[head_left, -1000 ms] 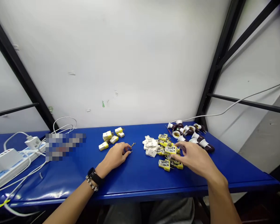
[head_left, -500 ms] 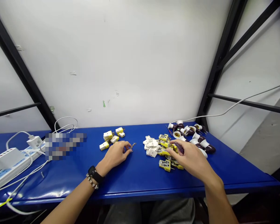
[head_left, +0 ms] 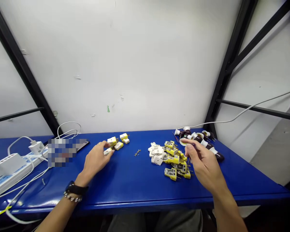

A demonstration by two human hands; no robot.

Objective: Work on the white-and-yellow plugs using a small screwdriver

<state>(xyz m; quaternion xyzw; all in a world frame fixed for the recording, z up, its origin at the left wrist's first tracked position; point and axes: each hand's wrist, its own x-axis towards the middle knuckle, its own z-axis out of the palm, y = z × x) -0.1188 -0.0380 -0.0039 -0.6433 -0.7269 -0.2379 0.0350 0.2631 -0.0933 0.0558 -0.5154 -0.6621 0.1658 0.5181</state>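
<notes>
My left hand (head_left: 96, 158), with its thumb and forefinger apart, reaches around a white-and-yellow plug (head_left: 108, 151) at the left group. Whether the fingers touch that plug is hard to see. My right hand (head_left: 203, 161) is closed on a screwdriver (head_left: 188, 161) with a dark handle, its thin shaft pointing down. It hovers just right of a heap of opened yellow plug halves (head_left: 173, 159) with metal pins. White plug covers (head_left: 156, 151) are piled left of that heap. Between the two groups lies a little cluster of small screws (head_left: 137, 152).
Dark-and-white lamp sockets (head_left: 215, 151) lie at the back right, near another thin screwdriver (head_left: 175, 137). At left are a white power strip (head_left: 21, 166), cables and a blurred patch. Black frame posts (head_left: 222, 77) and a white wall bound the blue table (head_left: 135, 187).
My left hand has moved left from the screws to the finished-looking plugs. My right hand has shifted slightly right, and the screwdriver now points down.
</notes>
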